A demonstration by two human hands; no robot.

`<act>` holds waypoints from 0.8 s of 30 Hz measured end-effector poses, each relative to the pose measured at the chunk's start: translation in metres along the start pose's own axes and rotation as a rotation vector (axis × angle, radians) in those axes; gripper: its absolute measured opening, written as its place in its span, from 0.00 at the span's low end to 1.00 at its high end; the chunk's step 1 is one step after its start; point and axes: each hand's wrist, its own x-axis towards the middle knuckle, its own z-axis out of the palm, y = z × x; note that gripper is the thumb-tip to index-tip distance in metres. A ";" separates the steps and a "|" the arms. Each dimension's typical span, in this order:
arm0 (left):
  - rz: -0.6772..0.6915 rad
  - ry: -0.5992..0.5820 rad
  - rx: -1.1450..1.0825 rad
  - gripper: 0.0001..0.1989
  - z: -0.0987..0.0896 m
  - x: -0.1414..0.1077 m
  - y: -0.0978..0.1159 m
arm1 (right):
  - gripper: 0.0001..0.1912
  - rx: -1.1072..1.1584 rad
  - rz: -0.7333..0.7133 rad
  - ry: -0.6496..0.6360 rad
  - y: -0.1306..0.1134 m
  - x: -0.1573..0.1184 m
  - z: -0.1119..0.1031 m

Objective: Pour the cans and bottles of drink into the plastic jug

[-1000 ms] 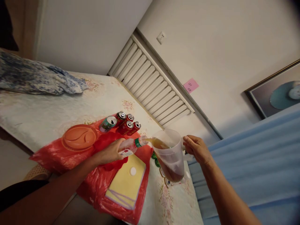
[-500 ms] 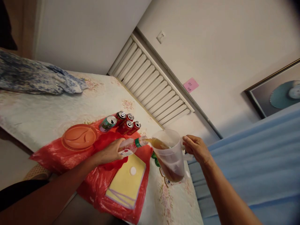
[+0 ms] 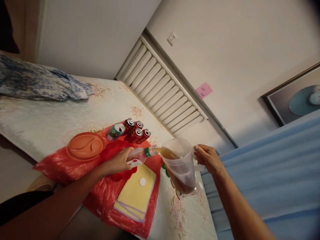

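Note:
My left hand [image 3: 119, 162] is wrapped round a clear plastic bottle [image 3: 138, 155] with a green band near its neck. The bottle lies tilted, its mouth at the rim of a translucent measuring jug [image 3: 180, 168]. Brown liquid runs between the jug's lip and the bottle mouth. The jug leans toward the bottle and holds more brown liquid. Its handle is gripped by my right hand [image 3: 208, 158]. Below the bottle, a yellow cloth [image 3: 137, 193] with a white cap [image 3: 142, 181] on it lies on a red plastic bag [image 3: 105, 203].
Several drink cans [image 3: 135, 131] stand beyond the bottle, beside an orange lidded bowl [image 3: 86, 146]. A flowered cloth covers the table [image 3: 105, 103]. Blue-patterned fabric [image 3: 45, 81] lies far left. Behind are a radiator [image 3: 162, 90] and a blue curtain [image 3: 265, 170].
Both hands hold nearly the same pose, with liquid running at the jug's lip in both frames. The view has shifted very slightly.

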 end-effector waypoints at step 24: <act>-0.010 0.136 -0.159 0.31 -0.031 -0.002 0.025 | 0.26 0.730 -0.004 0.297 0.041 -0.012 0.061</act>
